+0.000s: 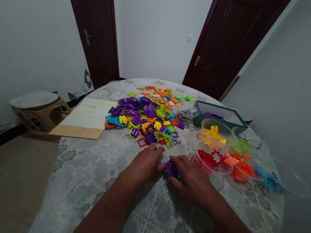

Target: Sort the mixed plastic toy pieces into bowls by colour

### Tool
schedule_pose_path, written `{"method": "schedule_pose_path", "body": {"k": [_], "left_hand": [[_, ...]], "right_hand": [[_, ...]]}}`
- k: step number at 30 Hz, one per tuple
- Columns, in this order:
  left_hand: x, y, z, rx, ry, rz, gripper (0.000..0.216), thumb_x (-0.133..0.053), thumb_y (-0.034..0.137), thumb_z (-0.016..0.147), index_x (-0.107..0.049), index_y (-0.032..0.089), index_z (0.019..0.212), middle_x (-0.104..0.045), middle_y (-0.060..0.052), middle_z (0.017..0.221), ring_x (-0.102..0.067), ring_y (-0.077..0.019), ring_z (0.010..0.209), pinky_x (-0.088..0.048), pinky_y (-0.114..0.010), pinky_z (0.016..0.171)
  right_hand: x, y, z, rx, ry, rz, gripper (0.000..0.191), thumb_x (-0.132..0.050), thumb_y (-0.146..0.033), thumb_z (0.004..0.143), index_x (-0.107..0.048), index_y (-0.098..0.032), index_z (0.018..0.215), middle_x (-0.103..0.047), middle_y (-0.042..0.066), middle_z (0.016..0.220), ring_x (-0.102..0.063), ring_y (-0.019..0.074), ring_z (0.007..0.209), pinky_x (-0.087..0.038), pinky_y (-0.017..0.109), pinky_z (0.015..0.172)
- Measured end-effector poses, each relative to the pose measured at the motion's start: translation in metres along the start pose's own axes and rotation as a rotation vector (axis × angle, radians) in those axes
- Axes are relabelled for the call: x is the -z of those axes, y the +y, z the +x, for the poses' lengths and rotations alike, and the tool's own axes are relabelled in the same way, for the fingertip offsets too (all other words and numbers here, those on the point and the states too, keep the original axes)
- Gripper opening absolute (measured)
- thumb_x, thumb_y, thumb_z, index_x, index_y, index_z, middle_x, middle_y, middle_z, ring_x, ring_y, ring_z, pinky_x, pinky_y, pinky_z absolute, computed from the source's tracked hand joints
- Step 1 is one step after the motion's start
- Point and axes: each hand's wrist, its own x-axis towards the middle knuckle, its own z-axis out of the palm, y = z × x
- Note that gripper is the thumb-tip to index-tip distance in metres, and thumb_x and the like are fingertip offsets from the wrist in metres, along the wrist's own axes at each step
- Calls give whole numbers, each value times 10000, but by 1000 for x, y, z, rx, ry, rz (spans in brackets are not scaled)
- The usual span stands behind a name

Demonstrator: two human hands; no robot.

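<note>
Purple plastic building pieces (170, 168) lie on the table under the fingers of my right hand (192, 180). Its thumb and fingers close round them from the right, and a bit of teal shows by the thumb. My left hand (147, 162) rests just to the left, fingers bent and thumb apart from them. That thumb's tip comes up to the purple pieces; I see nothing held in this hand. Beyond its fingertips lies a red square piece (142, 142) at the front of a large mixed pile (144, 115) of purple, green, blue, yellow and orange pieces.
Clear round tubs on the right hold yellow pieces (213, 137), red pieces (210, 158), orange pieces (240, 166) and blue pieces (272, 181). Behind them stands a green box (222, 120) with purple pieces. An open cardboard folder (85, 117) lies left on the patterned tablecloth (84, 183).
</note>
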Motion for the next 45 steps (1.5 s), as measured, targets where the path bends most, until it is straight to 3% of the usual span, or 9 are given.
{"method": "schedule_pose_path", "body": {"k": [5,11,18,25,29,32,37,45], "left_hand": [[17,-10,-5,-60,59,23,590,-711,342,915,-549,223,1470,-598,-146,1393,-536,-308,1323,-398,-424,1139],[20,-22,-10,-28,-69,126,775,-821,311,755,-548,218,1475,-583,-158,1454,-503,-352,1363,-371,-462,1166],[18,-18,-8,26,-90,197,556,-812,303,737,-658,215,1264,-607,-162,1316,-544,-354,1252,-436,-444,1072],[15,-22,-11,30,-91,14,358,-720,207,766,-646,263,1112,-631,-104,1208,-633,-263,1014,-474,-348,866],[13,-26,-6,18,-35,-89,240,-681,206,799,-653,276,1027,-695,-75,1060,-636,-264,972,-455,-350,847],[13,-27,-4,10,-20,-166,256,-663,232,827,-672,282,1079,-721,-68,1011,-647,-266,926,-459,-353,823],[7,-22,-2,-14,-36,-238,420,-695,191,789,-697,288,1198,-749,-85,1062,-674,-274,966,-486,-364,869],[-9,-18,4,-9,30,-370,388,-753,178,728,-760,285,1102,-773,-93,1014,-689,-285,913,-518,-382,832]], "right_hand": [[-3,13,7,3,10,49,572,-582,-453,995,-521,-199,1504,-550,163,1485,-596,301,1277,-485,427,1058],[-9,28,18,-31,19,72,544,-617,-380,970,-555,-173,1469,-629,163,1339,-626,284,1194,-484,412,1038],[-15,26,22,-17,54,142,493,-582,-470,1007,-624,-189,1409,-646,147,1301,-636,273,1185,-490,400,1021],[-15,23,22,-27,20,153,401,-605,-423,996,-658,-207,1330,-653,124,1246,-643,255,1122,-496,390,983],[-11,20,15,-8,-8,136,604,-715,-453,906,-571,-242,1453,-618,124,1338,-642,265,1130,-504,386,960],[-10,14,8,-8,-40,41,745,-775,-465,833,-517,-281,1507,-583,124,1393,-665,281,1080,-519,377,884],[-13,7,8,31,-5,-21,491,-608,-338,940,-573,-232,1419,-611,137,1302,-668,272,1068,-521,376,902],[-16,11,15,33,49,56,352,-641,-317,934,-626,-234,1275,-627,113,1275,-649,250,1095,-506,364,948]]}}
